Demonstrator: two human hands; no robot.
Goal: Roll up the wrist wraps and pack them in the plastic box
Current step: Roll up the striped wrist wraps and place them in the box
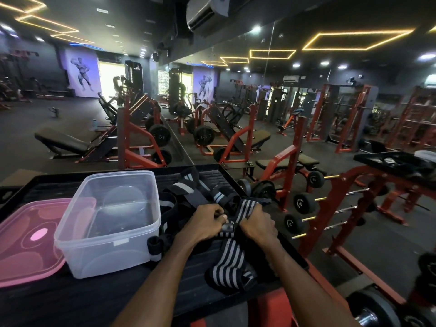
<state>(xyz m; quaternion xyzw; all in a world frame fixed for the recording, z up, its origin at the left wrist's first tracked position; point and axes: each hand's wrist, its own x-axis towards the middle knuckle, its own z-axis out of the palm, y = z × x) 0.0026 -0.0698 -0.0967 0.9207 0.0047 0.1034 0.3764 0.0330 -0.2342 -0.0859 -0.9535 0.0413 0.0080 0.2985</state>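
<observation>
A: Hands first. L?

B: Left hand w/ fingers curled, pinching the striped wrap at its rolled end, approx. mid-tray. Thumb and fingertips tight on the small roll.

A: R?

B: Right hand also curled, gripping the same wrap just beside the left, knuckles up. The two hands nearly touch over the roll.

A: Rest of that wrap?

B: Loose part runs two ways: one stretch goes up past the right hand toward the tray's far edge, the other trails down toward the near edge, bunched at the end (black w/ grey stripes).

A: Other wraps?

B: A tangled pile of black wraps behind the hands, unrolled. One small rolled wrap stands against the box's near right corner.

A: Box?

B: Clear plastic box open, left of the hands on the black tray. Inside: no wraps that I can see. Pink lid lies flat to the left of it, partly under the box's edge.

A: Surroundings?

B: Gym; dumbbell rack to the right, benches and a mirror beyond.
</observation>
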